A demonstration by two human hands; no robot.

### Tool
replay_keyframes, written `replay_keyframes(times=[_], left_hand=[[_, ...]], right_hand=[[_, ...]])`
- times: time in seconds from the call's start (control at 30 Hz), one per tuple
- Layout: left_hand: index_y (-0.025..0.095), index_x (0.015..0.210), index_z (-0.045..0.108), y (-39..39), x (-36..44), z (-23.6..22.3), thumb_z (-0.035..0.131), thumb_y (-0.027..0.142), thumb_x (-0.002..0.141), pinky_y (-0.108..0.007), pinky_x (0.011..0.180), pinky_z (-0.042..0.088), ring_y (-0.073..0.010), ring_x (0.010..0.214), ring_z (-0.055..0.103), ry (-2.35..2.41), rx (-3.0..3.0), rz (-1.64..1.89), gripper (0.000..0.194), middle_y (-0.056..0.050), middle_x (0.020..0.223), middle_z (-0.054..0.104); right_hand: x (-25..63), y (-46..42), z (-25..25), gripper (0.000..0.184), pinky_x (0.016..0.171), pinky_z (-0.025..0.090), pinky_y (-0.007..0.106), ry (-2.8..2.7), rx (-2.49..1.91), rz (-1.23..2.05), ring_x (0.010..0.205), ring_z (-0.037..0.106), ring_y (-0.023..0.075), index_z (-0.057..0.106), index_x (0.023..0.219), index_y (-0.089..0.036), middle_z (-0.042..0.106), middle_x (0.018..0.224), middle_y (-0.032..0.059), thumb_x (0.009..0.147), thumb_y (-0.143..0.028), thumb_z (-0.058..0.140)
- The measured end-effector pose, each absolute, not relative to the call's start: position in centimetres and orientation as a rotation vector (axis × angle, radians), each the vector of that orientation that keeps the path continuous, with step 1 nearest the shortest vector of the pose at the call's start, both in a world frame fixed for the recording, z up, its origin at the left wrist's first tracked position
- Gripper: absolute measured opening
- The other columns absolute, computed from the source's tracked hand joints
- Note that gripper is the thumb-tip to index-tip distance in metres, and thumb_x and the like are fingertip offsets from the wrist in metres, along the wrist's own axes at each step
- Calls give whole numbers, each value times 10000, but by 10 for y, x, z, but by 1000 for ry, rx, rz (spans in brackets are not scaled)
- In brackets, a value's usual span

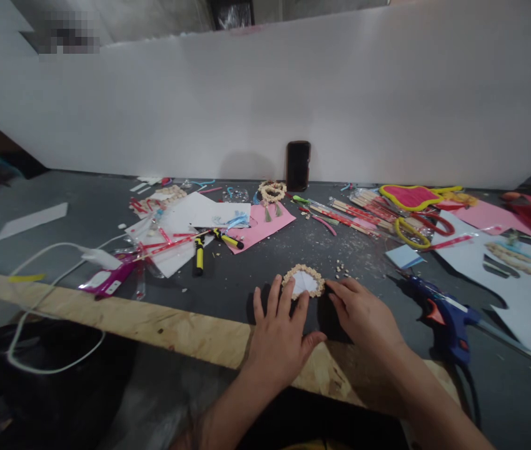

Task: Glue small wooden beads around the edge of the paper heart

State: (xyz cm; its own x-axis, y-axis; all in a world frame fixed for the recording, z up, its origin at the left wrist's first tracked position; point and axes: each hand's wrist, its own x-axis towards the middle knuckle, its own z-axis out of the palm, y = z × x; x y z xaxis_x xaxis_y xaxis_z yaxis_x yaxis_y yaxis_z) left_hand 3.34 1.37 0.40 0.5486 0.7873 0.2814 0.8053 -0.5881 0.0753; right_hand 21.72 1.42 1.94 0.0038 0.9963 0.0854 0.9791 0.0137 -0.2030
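Observation:
A small round white piece with a beaded, tan rim [303,282] lies flat near the front of the dark tabletop. My left hand [278,334] is spread palm down, its fingertips at the left and lower rim. From the right, my right hand [363,312] reaches the rim with thumb and forefinger pinched together. Anything between those fingertips is too small to make out. Several pale crumbs [342,270] lie just behind the right hand. A blue glue gun [446,312] rests to the right of it.
Yellow-handled pliers [198,256], white paper [172,219] and pink paper [265,226] lie to the left. A phone [298,165] leans against the white partition [265,94]. Scissors [410,232] and wrapped sticks [359,212] lie right. A white cable [26,312] hangs over the wooden edge [153,322].

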Motion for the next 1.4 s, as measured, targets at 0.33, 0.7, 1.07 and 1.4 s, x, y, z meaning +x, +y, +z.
replay_keyframes(times=[0.33,0.7,1.07,1.4], left_hand=[[201,1352,425,14,34,5,318,588,899,-670,1004,236,-379,1367,202,-1395,-2717,-460,605,-154,1469,326],[200,1226,510,17,23,1,406,344,939,-529,1056,293,-265,1318,339,-1531,-2743,-1068,337,-105,1315,515],[200,999,595,24,-6,3,425,252,922,-421,1001,404,-215,1145,502,-1663,-2296,-1699,194,-75,1086,613],[196,726,640,21,-43,-3,507,330,867,-416,972,414,-230,1039,547,-1784,-2188,-1387,236,-70,995,655]], right_hand=[[221,13,21,369,777,499,308,-2041,-1993,134,927,631,195,592,1186,-181,638,1086,112,899,-206,362],[228,-28,21,351,782,527,310,-1918,-1838,67,906,644,190,618,1122,-174,654,1060,105,904,-239,350],[249,-70,0,279,757,528,294,-1799,-1772,12,891,645,172,571,1089,-219,647,990,78,903,-220,362],[242,-67,-1,254,823,501,324,-1943,-1659,32,897,618,188,597,1061,-185,645,969,92,904,-224,401]])
